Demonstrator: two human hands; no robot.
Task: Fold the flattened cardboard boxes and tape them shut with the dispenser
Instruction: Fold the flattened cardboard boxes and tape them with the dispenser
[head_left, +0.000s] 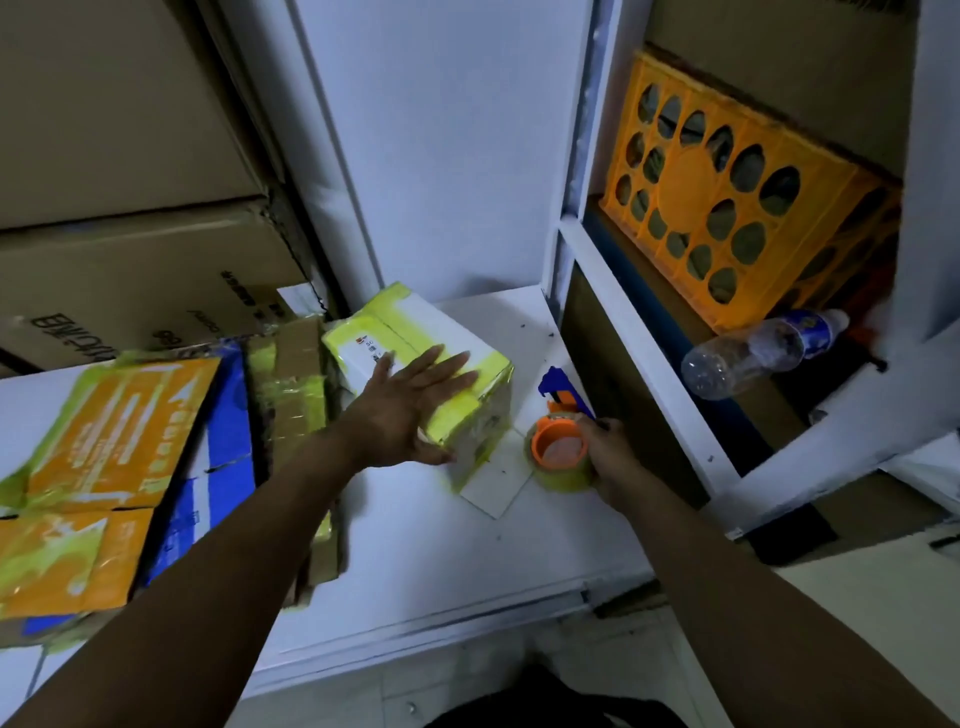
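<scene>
right hand (612, 463) round dispenser (560, 451), left hand (402, 413) on box (413, 328)

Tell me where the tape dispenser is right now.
In the head view, the tape dispenser is right of centre, near the white table's right edge, gripped by the right hand, just right of the yellow-taped box under the left hand.

- We find the folded box (410, 322) on the table (441, 545), left hand (410, 410) atop it.
- Right of it, the tape dispenser (561, 441) in the right hand (613, 462).
- Left, flattened boxes (119, 457); far right, bottle (753, 353) before crate (727, 197).
</scene>
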